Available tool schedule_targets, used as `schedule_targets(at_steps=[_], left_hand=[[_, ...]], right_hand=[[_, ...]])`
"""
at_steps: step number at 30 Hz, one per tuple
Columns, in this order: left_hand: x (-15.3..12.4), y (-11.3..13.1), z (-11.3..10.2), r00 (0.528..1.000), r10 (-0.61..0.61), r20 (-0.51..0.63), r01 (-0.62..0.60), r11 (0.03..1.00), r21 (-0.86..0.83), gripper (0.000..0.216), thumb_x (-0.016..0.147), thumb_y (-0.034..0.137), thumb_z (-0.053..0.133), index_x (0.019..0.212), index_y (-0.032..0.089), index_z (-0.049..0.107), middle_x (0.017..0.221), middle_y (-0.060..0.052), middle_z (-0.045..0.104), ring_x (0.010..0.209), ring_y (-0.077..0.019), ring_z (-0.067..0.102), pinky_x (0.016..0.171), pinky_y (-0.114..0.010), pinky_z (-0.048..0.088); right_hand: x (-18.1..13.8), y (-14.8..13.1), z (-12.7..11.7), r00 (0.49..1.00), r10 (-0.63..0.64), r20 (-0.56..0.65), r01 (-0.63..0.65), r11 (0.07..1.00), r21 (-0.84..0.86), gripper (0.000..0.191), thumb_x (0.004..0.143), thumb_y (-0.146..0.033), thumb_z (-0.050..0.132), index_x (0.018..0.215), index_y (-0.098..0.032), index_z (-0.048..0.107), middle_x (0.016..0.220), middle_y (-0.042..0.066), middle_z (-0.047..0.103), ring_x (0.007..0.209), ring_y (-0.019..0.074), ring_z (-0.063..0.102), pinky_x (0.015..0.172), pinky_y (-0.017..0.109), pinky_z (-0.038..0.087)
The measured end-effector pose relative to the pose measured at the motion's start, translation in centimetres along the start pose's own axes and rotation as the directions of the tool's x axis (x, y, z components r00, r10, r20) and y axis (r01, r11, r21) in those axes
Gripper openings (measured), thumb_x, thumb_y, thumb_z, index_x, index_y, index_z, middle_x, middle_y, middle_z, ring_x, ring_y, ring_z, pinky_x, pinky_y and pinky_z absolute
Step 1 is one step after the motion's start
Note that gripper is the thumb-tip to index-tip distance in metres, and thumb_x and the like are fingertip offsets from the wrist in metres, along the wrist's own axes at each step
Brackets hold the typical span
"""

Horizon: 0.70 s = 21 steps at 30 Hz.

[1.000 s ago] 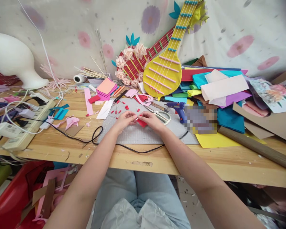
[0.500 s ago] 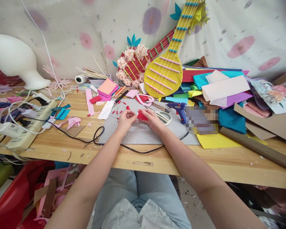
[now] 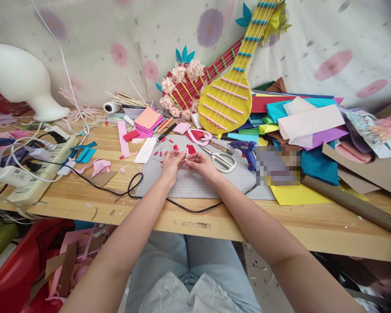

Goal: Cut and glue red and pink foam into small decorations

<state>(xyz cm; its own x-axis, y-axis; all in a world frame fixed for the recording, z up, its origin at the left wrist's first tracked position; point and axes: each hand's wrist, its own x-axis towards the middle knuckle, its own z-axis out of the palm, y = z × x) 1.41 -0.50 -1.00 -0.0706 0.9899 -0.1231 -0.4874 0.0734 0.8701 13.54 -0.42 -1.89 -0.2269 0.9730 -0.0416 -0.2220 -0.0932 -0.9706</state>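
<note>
Two hands (image 3: 170,165) (image 3: 201,165) pinching red scrap (image 3: 190,149), grey mat (image 3: 195,186)

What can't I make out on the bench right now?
Head view, whether the left hand and right hand actually grip the red piece: fingers cover it, too small.
Head view, whatever lies right of the glue gun: a blurred patch covers it.
Head view, cardboard sheet: cut off by the right edge.
</note>
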Motion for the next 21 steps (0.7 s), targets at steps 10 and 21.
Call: schedule_targets(at_steps=[10, 21], left_hand=[[0.1, 0.3, -0.7, 0.999, -0.047, -0.016, 0.048, 0.999, 0.004, 0.024, 0.061, 0.013, 0.070, 0.078, 0.015, 0.052, 0.069, 0.002, 0.063, 0.065, -0.0074, 0.061, 0.074, -0.027, 0.049], [-0.1, 0.5, -0.9, 0.999, -0.052, 0.002, 0.052, 0.999, 0.001, 0.026, 0.058, 0.016, 0.072, 0.077, 0.014, 0.054, 0.071, -0.001, 0.065, 0.069, -0.0109, 0.063, 0.073, -0.029, 0.052]], right_hand=[[-1.0, -0.6, -1.2, 0.990, 0.065, 0.122, -0.064, 0.998, -0.009, 0.028, 0.057, -0.033, 0.072, 0.077, -0.017, 0.059, 0.067, -0.003, 0.061, 0.056, 0.0065, 0.052, 0.058, 0.022, 0.042], [-1.1, -0.9, -1.0, 0.997, -0.013, 0.082, 0.021, 0.994, -0.104, 0.024, 0.059, -0.033, 0.069, 0.072, -0.017, 0.057, 0.063, -0.003, 0.060, 0.054, 0.0068, 0.049, 0.057, 0.023, 0.040]])
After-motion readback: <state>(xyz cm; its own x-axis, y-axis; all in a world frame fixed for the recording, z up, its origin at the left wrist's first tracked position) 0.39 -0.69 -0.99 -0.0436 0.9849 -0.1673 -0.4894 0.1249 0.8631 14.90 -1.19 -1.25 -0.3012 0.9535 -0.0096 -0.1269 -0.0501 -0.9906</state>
